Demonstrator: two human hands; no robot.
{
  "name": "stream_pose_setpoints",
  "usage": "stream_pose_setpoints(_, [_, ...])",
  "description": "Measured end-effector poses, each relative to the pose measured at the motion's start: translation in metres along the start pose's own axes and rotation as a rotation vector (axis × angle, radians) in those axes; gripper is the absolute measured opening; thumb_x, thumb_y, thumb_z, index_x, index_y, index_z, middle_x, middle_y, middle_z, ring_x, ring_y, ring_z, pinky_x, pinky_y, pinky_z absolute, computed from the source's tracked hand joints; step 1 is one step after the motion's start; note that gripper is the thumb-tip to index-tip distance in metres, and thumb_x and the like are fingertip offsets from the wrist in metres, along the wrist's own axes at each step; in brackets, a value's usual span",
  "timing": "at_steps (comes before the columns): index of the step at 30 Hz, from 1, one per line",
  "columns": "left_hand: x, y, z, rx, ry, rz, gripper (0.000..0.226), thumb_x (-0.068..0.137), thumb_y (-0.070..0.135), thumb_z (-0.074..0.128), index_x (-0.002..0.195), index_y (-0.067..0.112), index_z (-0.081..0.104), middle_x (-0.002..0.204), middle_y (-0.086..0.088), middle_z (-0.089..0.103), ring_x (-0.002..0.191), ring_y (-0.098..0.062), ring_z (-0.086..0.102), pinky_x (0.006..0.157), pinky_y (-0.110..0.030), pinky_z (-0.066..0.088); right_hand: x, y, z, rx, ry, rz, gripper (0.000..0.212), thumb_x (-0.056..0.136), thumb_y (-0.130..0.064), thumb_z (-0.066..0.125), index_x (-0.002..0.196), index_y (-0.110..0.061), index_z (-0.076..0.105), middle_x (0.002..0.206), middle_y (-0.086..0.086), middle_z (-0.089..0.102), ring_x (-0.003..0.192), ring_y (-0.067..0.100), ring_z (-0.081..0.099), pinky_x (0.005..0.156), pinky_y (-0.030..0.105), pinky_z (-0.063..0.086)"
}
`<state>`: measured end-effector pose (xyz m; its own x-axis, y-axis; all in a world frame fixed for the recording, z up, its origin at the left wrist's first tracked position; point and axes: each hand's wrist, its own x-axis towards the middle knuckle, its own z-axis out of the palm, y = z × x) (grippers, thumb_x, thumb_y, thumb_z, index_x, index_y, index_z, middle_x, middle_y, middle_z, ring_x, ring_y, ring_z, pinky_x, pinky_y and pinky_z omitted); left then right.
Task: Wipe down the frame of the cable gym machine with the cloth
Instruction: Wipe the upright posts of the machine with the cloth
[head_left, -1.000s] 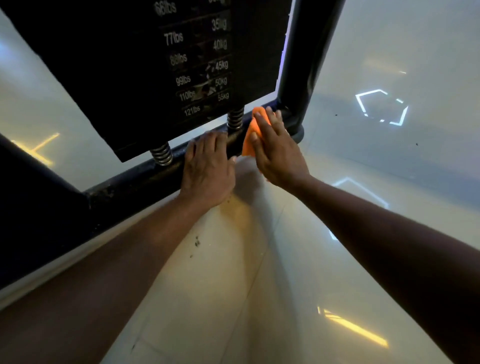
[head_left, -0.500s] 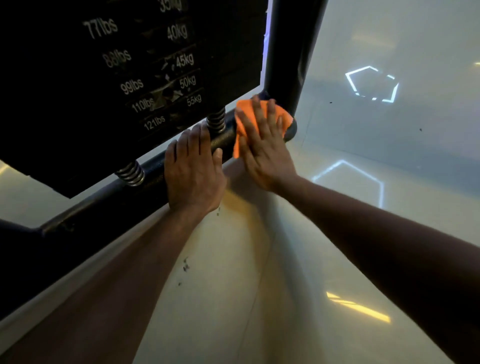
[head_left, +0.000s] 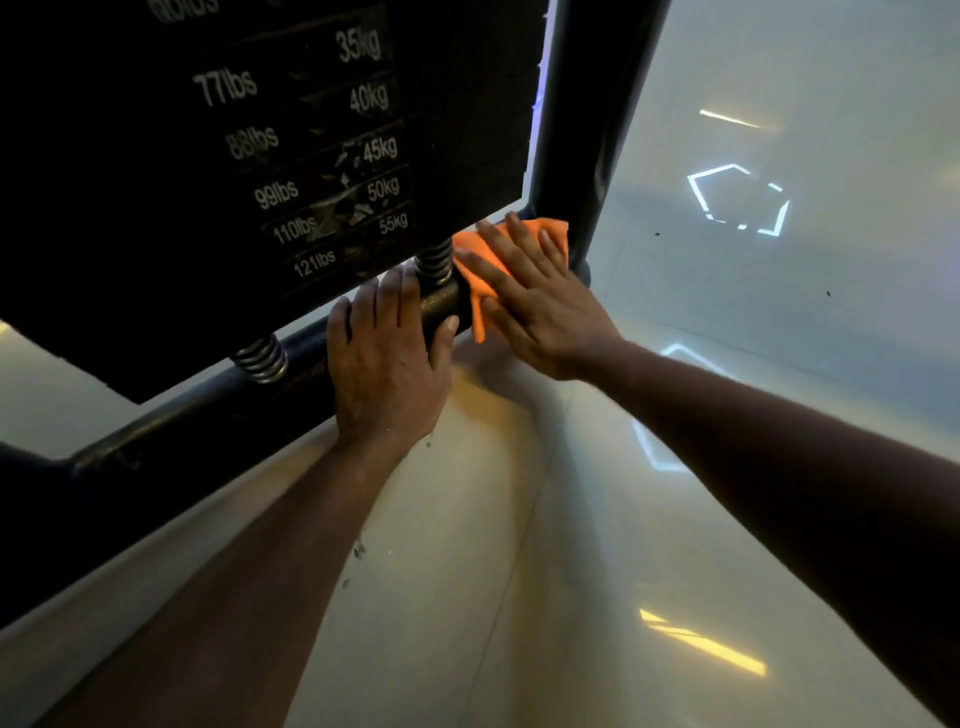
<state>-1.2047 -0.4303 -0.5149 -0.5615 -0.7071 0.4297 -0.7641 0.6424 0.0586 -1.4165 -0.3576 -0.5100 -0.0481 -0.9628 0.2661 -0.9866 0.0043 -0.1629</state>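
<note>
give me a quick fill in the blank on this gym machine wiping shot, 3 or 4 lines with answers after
1. The cloth under the right hand is ____ in colour.
2. The left hand rests on the machine's bottom ____.
3. The lowest kilogram label on the weight stack reads ____.
4. The right hand's fingers lie ____ on the cloth.

Missing words: orange; bar; 55kg; flat
</note>
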Motion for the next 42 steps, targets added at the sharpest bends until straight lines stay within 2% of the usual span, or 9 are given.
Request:
stream_pose_setpoints(4, [-0.007, 0.015, 0.001, 0.072, -0.013, -0.101, 0.068, 0.114, 0.055, 0.032, 0.166, 0.013, 0.026, 0.168, -0.011, 0.037, 0.156, -0.037, 0.032, 0.128, -0.060, 0.019, 0.010, 0.011, -0.009, 0.006, 0.024, 0.152, 0.065, 0.115, -0.060, 0.016, 0.175, -0.036, 0.007, 0.184, -0.002, -0.004, 0.168, 0.022, -0.014, 0.135, 0.061, 0.004])
stream_pose_setpoints(8, [-0.013, 0.027, 0.004, 0.084, -0.006, -0.163, 0.066, 0.116, 0.052, 0.027, 0.170, 0.015, 0.019, 0.174, -0.012, 0.029, 0.162, -0.040, 0.021, 0.131, -0.063, 0.010, -0.009, -0.029, 0.015, 0.034, 0.023, 0.105, 0.064, 0.118, -0.053, 0.029, 0.175, -0.034, 0.007, 0.183, 0.000, -0.009, 0.167, 0.028, -0.021, 0.134, 0.059, -0.008])
stream_pose_setpoints(13, [-0.013, 0.017, 0.009, 0.047, 0.013, -0.122, 0.060, 0.117, 0.044, 0.029, 0.169, 0.014, 0.023, 0.173, -0.009, 0.032, 0.163, -0.036, 0.021, 0.131, -0.060, 0.012, -0.002, 0.028, -0.011, -0.059, -0.007, 0.106, 0.065, 0.118, -0.056, 0.024, 0.173, -0.040, -0.004, 0.183, -0.002, -0.011, 0.168, 0.024, -0.016, 0.135, 0.059, -0.002])
stream_pose_setpoints(16, [-0.013, 0.014, 0.007, 0.022, 0.017, -0.106, 0.059, 0.115, 0.038, 0.029, 0.169, 0.015, 0.025, 0.173, -0.008, 0.033, 0.163, -0.033, 0.022, 0.132, -0.056, 0.013, -0.001, -0.012, 0.005, 0.059, 0.057, 0.223, 0.065, 0.117, -0.055, 0.023, 0.175, -0.035, 0.003, 0.183, 0.000, -0.013, 0.167, 0.027, -0.020, 0.134, 0.061, -0.009])
stream_pose_setpoints(20, [-0.015, 0.013, 0.006, 0.022, 0.023, -0.095, 0.060, 0.114, 0.036, 0.032, 0.169, 0.014, 0.024, 0.173, -0.009, 0.032, 0.162, -0.033, 0.023, 0.131, -0.055, 0.014, -0.007, -0.019, 0.009, -0.001, -0.034, 0.045, 0.066, 0.118, -0.054, 0.030, 0.175, -0.035, 0.003, 0.183, -0.002, -0.012, 0.164, 0.025, -0.028, 0.129, 0.048, -0.021])
stream_pose_setpoints(24, [-0.017, 0.010, 0.003, 0.015, 0.026, -0.059, 0.060, 0.116, 0.037, 0.031, 0.170, 0.012, 0.023, 0.173, -0.009, 0.031, 0.163, -0.033, 0.022, 0.132, -0.054, 0.015, 0.010, 0.024, -0.019, -0.033, -0.049, 0.102, 0.061, 0.117, -0.055, 0.024, 0.174, -0.039, 0.007, 0.184, -0.002, -0.004, 0.168, 0.024, -0.014, 0.135, 0.049, -0.007])
stream_pose_setpoints(29, [-0.017, 0.010, 0.001, 0.009, 0.025, -0.052, 0.061, 0.114, 0.035, 0.036, 0.169, 0.012, 0.025, 0.174, -0.009, 0.031, 0.162, -0.033, 0.024, 0.132, -0.054, 0.014, -0.002, -0.030, 0.003, 0.065, -0.047, 0.092, 0.064, 0.117, -0.053, 0.029, 0.175, -0.035, 0.008, 0.183, -0.003, -0.004, 0.166, 0.026, -0.020, 0.130, 0.052, -0.014])
stream_pose_setpoints(35, [-0.016, 0.008, -0.005, -0.027, -0.015, -0.050, 0.062, 0.113, 0.036, 0.041, 0.168, 0.012, 0.025, 0.173, -0.010, 0.031, 0.162, -0.035, 0.024, 0.132, -0.056, 0.016, 0.016, 0.003, -0.023, 0.046, -0.086, 0.189, 0.064, 0.114, -0.062, 0.022, 0.174, -0.040, 0.010, 0.183, -0.004, 0.002, 0.169, 0.024, -0.009, 0.134, 0.064, 0.006])
stream_pose_setpoints(42, [-0.023, -0.004, -0.016, -0.014, -0.070, 0.054, 0.067, 0.111, 0.032, 0.046, 0.169, 0.011, 0.022, 0.175, -0.010, 0.026, 0.162, -0.033, 0.023, 0.133, -0.052, 0.016, -0.006, -0.032, -0.017, 0.168, 0.002, 0.276, 0.077, 0.107, -0.018, 0.067, 0.172, -0.032, 0.029, 0.182, -0.001, 0.016, 0.169, 0.029, 0.008, 0.133, 0.060, 0.021])
